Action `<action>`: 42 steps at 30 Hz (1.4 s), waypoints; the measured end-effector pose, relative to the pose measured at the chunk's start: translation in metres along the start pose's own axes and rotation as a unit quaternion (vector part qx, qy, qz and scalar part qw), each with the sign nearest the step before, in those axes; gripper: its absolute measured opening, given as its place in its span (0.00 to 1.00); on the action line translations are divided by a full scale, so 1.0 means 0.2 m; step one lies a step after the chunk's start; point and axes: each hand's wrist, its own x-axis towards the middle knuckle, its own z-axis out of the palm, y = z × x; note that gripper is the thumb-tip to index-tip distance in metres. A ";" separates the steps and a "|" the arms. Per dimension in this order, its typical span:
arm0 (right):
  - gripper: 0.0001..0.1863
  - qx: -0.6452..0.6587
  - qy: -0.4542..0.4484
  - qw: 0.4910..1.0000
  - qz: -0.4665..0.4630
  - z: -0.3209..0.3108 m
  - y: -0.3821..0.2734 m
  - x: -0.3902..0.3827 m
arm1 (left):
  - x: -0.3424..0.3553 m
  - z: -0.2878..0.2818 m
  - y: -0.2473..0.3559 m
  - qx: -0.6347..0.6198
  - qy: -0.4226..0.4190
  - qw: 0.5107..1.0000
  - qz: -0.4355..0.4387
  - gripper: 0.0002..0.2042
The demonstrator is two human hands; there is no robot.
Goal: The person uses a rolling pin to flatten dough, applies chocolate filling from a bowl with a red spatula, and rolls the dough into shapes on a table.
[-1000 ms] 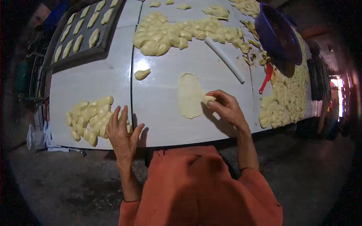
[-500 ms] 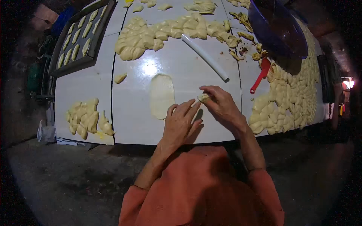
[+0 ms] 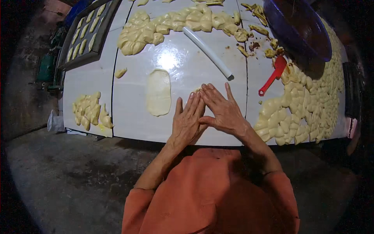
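My left hand (image 3: 188,119) lies palm down with its fingers stretched out on the white table (image 3: 132,124). Angled in from the other side, my right hand (image 3: 223,110) is flat and spread, its thumb crossing onto my left hand. The fingertips of both meet over a small piece of dough (image 3: 198,90), of which only a sliver shows; the rest is hidden. To the left of my hands is a thin, flattened oblong sheet of dough (image 3: 159,93). A white rolling rod (image 3: 207,53) rests diagonally beyond my right hand.
A metal tray (image 3: 83,61) with rows of shaped dough stands far left. Dough pieces lie at the back (image 3: 171,26), near left (image 3: 88,110) and right (image 3: 302,107). A red spatula (image 3: 274,75) and a purple basin (image 3: 298,29) with brown contents are on the right.
My right hand has gone from pinching the small dough piece to lying flat over it on the table. My left hand's fingers have moved in beside it. The view has shifted slightly.
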 end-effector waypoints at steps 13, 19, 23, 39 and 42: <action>0.38 0.003 0.132 0.989 0.064 -0.13 0.06 0.04 | 0.02 -0.11 0.00 -0.029 -0.041 0.998 0.040 0.40; 0.26 -0.124 0.126 0.956 0.236 -0.06 0.26 0.53 | 0.01 -0.14 -0.01 -0.036 -0.038 0.997 0.048 0.39; 0.22 -0.100 0.216 0.956 0.173 -0.16 0.30 0.37 | -0.02 -0.18 -0.07 -0.060 0.059 0.996 0.033 0.41; 0.31 -0.177 0.098 0.946 0.254 -0.01 0.26 0.38 | 0.55 -0.15 -0.32 0.021 0.109 0.987 -0.118 0.28; 0.32 -0.207 0.142 0.933 0.258 -0.07 0.38 0.57 | 0.79 -0.16 -0.42 0.071 0.155 0.981 -0.095 0.28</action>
